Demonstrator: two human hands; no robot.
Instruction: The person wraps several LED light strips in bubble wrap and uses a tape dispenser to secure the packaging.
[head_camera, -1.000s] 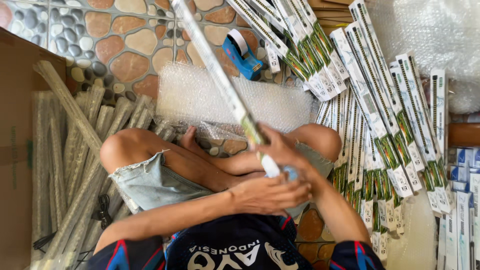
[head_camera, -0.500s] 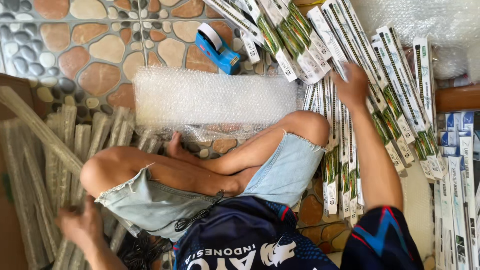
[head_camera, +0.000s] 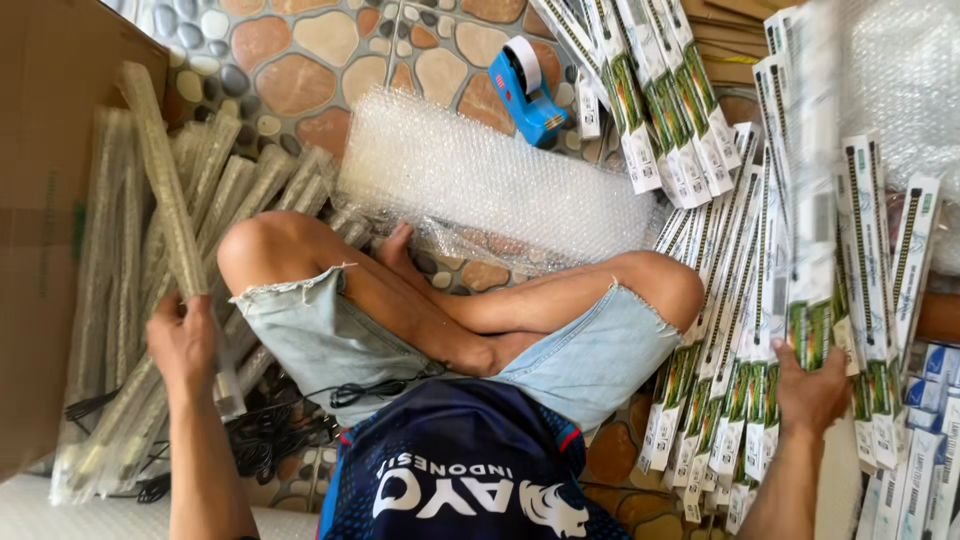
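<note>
Seated cross-legged, the person reaches both arms out to either side of the bent knees: left hand (head_camera: 183, 345) closed in a grip, right hand (head_camera: 810, 392) likewise clenched.

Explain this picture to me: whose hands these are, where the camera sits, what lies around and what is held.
There is no machine here. The camera sits on a person's head and looks down at their crossed legs and two bare hands. The left hand has a grip on a long bubble-wrapped stick above a pile of wrapped sticks beside a cardboard box. The right hand holds a long flat packaged item, blurred, over many similar packages. On the stone floor lie a bubble wrap sheet and a blue tape dispenser.
</note>
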